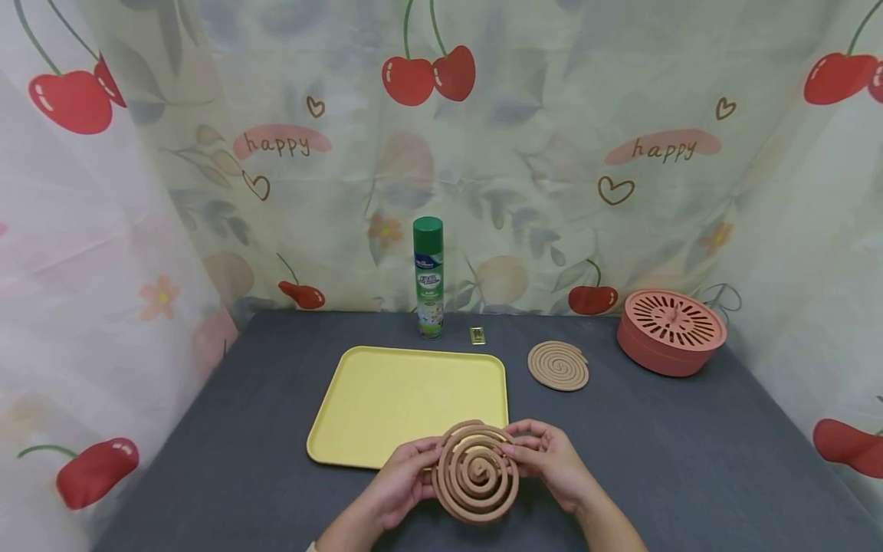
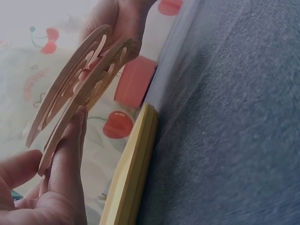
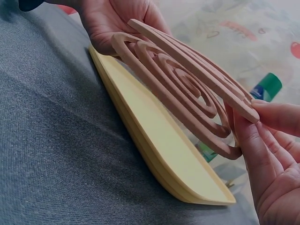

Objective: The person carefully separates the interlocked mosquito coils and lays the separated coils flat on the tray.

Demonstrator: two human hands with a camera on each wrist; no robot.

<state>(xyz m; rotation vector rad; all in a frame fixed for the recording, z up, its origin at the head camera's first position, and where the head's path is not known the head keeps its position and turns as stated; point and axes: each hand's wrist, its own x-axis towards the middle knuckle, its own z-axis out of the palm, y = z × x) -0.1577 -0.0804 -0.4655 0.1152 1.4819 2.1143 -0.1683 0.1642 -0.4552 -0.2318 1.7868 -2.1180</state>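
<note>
Two brown mosquito coils are held up over the front edge of a yellow tray (image 1: 407, 391), face to face and overlapping in the head view. In the right wrist view a gap shows between the upper coil (image 3: 197, 70) and the lower coil (image 3: 164, 98). My left hand (image 1: 402, 481) pinches the rim of one coil between thumb and fingers. On the opposite side, my right hand (image 1: 552, 460) pinches the rim of the other coil, thumb on its face. Both coils are tilted, clear of the table.
Another flat coil (image 1: 558, 366) lies on the dark table right of the tray. A green spray can (image 1: 428, 280) stands behind the tray, with a small gold metal piece (image 1: 477, 336) beside it. At the back right sits a round pink slotted box (image 1: 672, 333). Printed curtains enclose the table.
</note>
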